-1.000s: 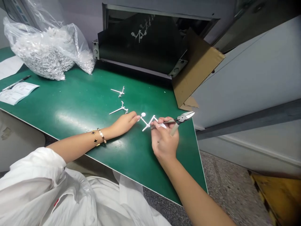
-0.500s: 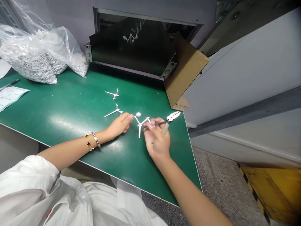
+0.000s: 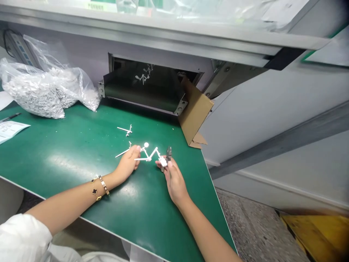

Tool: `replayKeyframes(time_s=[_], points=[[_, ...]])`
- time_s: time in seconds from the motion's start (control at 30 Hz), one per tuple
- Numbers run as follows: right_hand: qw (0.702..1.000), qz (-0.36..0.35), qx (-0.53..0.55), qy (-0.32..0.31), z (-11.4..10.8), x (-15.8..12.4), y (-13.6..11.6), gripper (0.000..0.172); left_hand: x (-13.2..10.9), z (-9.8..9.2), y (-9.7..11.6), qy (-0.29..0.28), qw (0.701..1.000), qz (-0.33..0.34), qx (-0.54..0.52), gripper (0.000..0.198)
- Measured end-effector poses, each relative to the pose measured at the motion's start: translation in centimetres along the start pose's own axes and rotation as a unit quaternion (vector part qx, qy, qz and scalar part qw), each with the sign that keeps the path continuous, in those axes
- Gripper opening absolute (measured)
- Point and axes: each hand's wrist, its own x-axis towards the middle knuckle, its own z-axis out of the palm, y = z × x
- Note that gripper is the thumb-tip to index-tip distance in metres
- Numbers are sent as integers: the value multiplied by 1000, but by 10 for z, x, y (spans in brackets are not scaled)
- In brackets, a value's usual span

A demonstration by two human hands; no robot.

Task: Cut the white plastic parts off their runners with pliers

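Note:
My left hand [image 3: 127, 163] is closed, pinching one arm of a white branched plastic sprue [image 3: 149, 158] between thumb and fingertips. A round white disc sits at the top of that sprue, and a small white block hangs at its right end. Wrapped round a pair of side cutters [image 3: 169, 153], my right hand [image 3: 176, 182] stands at the block end, with the dark jaws pointing up. Whether the right fingers also touch the block I cannot tell. Two more bare white sprues lie on the green table, one beyond my left hand [image 3: 127, 131] and one partly behind it.
Clear bags of small white parts [image 3: 35, 94] stand at the left, by a paper slip [image 3: 12, 130] and a pen [image 3: 10, 117]. A black conveyor belt [image 3: 144, 94] at the back carries more sprues. Cardboard [image 3: 195, 112] stands at its right; a metal shelf edge [image 3: 152, 40] runs above.
My view has tilted up, bringing the shelf into sight. The sprue has turned between my hands, and the cutters have swung from pointing right to pointing up.

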Motion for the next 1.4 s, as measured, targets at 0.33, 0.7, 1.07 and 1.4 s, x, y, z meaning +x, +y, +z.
replayKeyframes(time_s=[0.33, 0.7, 1.07, 1.4], points=[[930, -185, -316, -17, 8, -5, -7, 25, -5, -1, 3, -31, 990, 61, 119, 40], [913, -203, -354, -12, 15, -16, -16, 25, -7, 0, 2, -39, 991, 53, 120, 37], [920, -209, -331, -11, 15, -16, -17, 24, -9, 1, 2, -56, 986, 61, 144, 37], [911, -218, -349, -13, 12, -14, -15, 25, -7, 0, -4, -49, 985, 66, 152, 36]])
